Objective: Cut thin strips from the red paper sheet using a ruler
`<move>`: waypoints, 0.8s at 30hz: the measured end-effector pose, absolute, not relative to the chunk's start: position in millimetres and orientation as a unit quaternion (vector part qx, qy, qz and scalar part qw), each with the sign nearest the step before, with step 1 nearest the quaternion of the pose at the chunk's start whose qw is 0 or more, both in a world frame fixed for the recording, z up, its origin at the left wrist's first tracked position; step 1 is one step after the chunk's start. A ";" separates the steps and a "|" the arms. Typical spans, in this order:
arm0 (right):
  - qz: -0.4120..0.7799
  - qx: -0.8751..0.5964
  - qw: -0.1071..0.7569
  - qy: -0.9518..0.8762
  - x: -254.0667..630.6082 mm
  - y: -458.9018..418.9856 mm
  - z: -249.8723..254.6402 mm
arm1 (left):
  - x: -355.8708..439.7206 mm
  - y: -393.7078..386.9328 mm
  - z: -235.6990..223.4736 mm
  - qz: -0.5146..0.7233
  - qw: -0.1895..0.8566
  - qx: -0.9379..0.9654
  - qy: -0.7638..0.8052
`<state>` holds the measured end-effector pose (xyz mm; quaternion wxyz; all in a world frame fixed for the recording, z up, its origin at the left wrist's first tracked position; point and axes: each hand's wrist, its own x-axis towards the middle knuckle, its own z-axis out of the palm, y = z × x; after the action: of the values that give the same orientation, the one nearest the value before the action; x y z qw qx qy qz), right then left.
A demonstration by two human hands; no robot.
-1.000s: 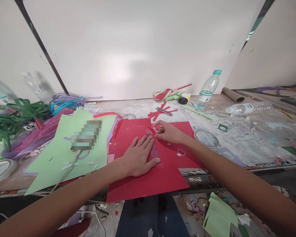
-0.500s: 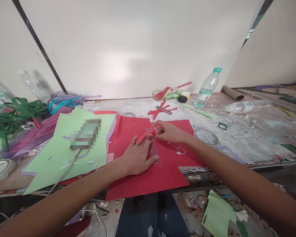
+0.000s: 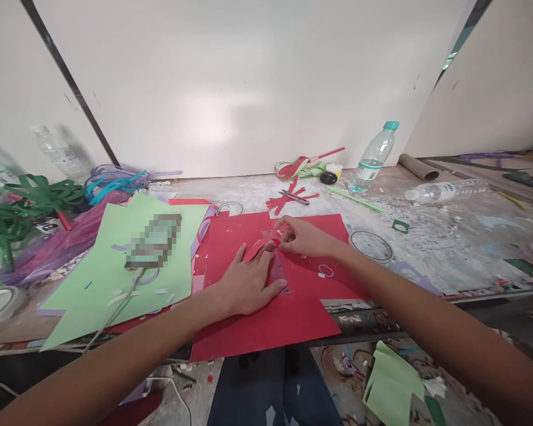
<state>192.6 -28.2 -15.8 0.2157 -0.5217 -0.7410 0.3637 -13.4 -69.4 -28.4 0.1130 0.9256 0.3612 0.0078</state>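
A large red paper sheet (image 3: 266,319) lies on the worktable in front of me. My left hand (image 3: 246,281) rests flat and open on it, fingers pressing a clear ruler (image 3: 279,273) and a curled red paper strip (image 3: 254,249). My right hand (image 3: 304,236) is just beyond, its fingers pinched together at the ruler's far end on the red strip.
A light green sheet (image 3: 115,278) with a blurred object and cable lies left. Scissors (image 3: 294,197) and red scraps lie behind the sheet. A tape roll (image 3: 372,245) sits right; water bottles (image 3: 373,158) stand behind. Green and purple paper strips (image 3: 35,204) pile far left.
A red strip has lifted and curled up by my left fingers beside the ruler. My right hand has shifted slightly along the ruler's far end. The view has dropped a little.
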 end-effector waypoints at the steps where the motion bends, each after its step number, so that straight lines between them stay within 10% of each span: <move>1: 0.362 -0.520 0.220 -0.742 192.1 -28.5 -16.0 | -13.5 -69.0 -28.5 0.004 0.116 0.925 0.362; 24: 0.467 -0.475 0.190 -0.721 195.4 -49.1 -9.1 | -10.5 -72.3 -21.0 -0.023 0.130 0.917 0.378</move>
<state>195.4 -49.1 -9.1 0.1899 -0.4750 -0.7210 0.4674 -10.5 -72.3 -21.0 0.1297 0.9166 0.3775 -0.0229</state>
